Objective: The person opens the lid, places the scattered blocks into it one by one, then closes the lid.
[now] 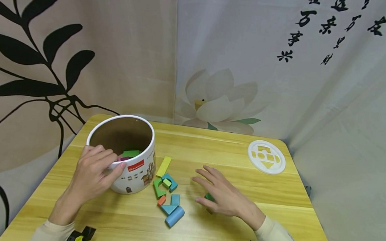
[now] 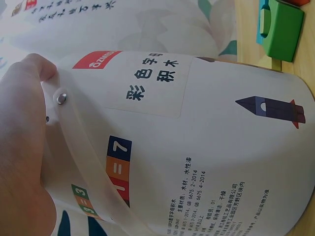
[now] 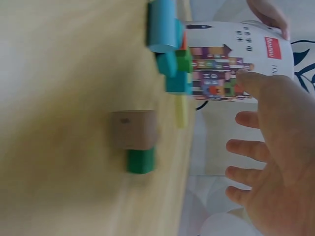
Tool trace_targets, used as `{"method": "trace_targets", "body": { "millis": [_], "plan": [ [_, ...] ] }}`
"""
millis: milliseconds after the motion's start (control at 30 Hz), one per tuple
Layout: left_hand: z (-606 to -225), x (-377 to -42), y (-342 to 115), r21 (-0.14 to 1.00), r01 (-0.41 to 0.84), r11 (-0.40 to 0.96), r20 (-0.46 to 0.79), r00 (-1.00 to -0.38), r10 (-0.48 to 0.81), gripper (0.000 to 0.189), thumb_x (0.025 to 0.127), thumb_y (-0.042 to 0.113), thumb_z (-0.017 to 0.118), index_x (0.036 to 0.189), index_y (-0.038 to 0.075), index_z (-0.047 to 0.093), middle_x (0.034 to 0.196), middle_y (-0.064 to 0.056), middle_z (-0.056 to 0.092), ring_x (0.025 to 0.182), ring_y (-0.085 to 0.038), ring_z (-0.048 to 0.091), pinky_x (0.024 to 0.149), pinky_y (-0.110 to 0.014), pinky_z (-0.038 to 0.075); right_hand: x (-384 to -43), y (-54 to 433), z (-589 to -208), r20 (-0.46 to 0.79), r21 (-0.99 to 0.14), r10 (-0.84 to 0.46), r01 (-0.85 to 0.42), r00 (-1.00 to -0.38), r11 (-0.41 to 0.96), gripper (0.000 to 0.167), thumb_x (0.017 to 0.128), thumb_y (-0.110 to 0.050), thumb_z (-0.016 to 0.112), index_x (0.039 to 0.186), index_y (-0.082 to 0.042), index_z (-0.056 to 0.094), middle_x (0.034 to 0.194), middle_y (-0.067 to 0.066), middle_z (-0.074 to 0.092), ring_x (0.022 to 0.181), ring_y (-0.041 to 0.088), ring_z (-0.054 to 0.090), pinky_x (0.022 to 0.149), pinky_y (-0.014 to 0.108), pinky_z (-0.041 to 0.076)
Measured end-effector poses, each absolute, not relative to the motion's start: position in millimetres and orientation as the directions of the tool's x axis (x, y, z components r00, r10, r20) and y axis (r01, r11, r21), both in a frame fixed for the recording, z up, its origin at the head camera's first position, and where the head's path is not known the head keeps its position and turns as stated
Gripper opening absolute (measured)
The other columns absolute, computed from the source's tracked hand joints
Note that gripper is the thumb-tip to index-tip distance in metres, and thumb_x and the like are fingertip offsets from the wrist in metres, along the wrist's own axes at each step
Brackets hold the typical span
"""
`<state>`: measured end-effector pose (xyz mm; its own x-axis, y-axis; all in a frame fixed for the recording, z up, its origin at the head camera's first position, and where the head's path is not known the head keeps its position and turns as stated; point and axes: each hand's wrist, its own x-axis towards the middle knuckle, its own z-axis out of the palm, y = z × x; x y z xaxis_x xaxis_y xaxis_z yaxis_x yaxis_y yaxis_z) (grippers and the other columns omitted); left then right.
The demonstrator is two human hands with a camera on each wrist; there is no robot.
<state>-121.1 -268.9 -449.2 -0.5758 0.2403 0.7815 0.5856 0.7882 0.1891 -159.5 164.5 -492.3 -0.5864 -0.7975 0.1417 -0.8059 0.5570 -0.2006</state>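
My left hand (image 1: 93, 173) grips the near rim of a white printed bucket (image 1: 132, 179), thumb on the outside. Green and purple toy blocks are partly visible inside it. My right hand (image 1: 222, 195) hovers over the table with fingers spread and holds nothing. Below it are a green block (image 3: 141, 160) and a brown block (image 3: 134, 129), mostly hidden by the hand in the head view. Between bucket and right hand lie a yellow block (image 1: 164, 166), a green arch block (image 1: 157, 188), a blue arch block (image 1: 171, 182), an orange block (image 1: 162, 200) and a blue cylinder (image 1: 175, 217).
A round white lid with shaped cutouts (image 1: 265, 168) lies at the far right of the wooden table (image 1: 224, 144). Printed curtains (image 1: 134, 59) hang behind the table and along its right side.
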Motion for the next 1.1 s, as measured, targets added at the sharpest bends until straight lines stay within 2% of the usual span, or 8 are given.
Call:
{"method": "trace_targets", "body": {
  "millis": [200,300,533,767,1100],
  "plan": [
    [-448,-120,-270,0.202,0.572,0.795,0.758,-0.605,0.243,0.057,0.113,0.055,0.051,0.073,0.016,0.061,0.069,0.002,0.065,0.075,-0.016,0.048,0.086,-0.036,0.029,-142,184,-513,0.177,-0.124,-0.813,-0.832,-0.555,0.541,0.064,0.108,-0.047,0.075,0.161,-0.014,0.059,0.169,0.015,0.057,0.160,0.043,0.051,0.125,0.063,0.049],
    [-448,-120,-271,0.206,0.571,0.794,0.751,-0.612,0.246,0.056,0.113,0.055,0.052,0.073,0.016,0.062,0.069,0.001,0.065,0.075,-0.016,0.048,0.086,-0.036,0.029,-136,191,-522,0.212,-0.087,-0.824,-0.850,-0.525,0.520,0.066,0.103,-0.045,0.082,0.157,-0.012,0.063,0.163,0.016,0.063,0.155,0.043,0.057,0.121,0.060,0.053],
    [-448,-119,-270,0.196,0.575,0.794,0.764,-0.597,0.244,0.056,0.112,0.053,0.052,0.073,0.015,0.062,0.068,0.002,0.064,0.074,-0.016,0.048,0.085,-0.036,0.029,-129,200,-543,0.298,0.013,-0.839,-0.877,-0.456,0.481,0.058,0.089,-0.041,0.096,0.137,-0.015,0.076,0.143,0.008,0.074,0.134,0.029,0.068,0.111,0.048,0.060],
    [-449,-119,-269,0.191,0.588,0.786,0.781,-0.577,0.242,0.050,0.110,0.049,0.056,0.071,0.017,0.060,0.068,0.003,0.064,0.073,-0.015,0.047,0.085,-0.034,0.029,-123,203,-549,0.312,0.010,-0.838,-0.880,-0.448,0.475,0.036,0.089,-0.027,0.097,0.119,-0.021,0.078,0.134,0.001,0.074,0.123,0.018,0.068,0.104,0.038,0.061],
    [-449,-120,-270,0.207,0.581,0.787,0.763,-0.599,0.242,0.044,0.107,0.044,0.060,0.072,0.016,0.060,0.069,0.002,0.066,0.075,-0.016,0.048,0.086,-0.035,0.029,-122,205,-550,0.303,-0.025,-0.843,-0.888,-0.445,0.459,0.030,0.090,-0.017,0.097,0.113,-0.018,0.078,0.123,-0.002,0.067,0.109,0.011,0.069,0.096,0.027,0.062]
  ]
}}
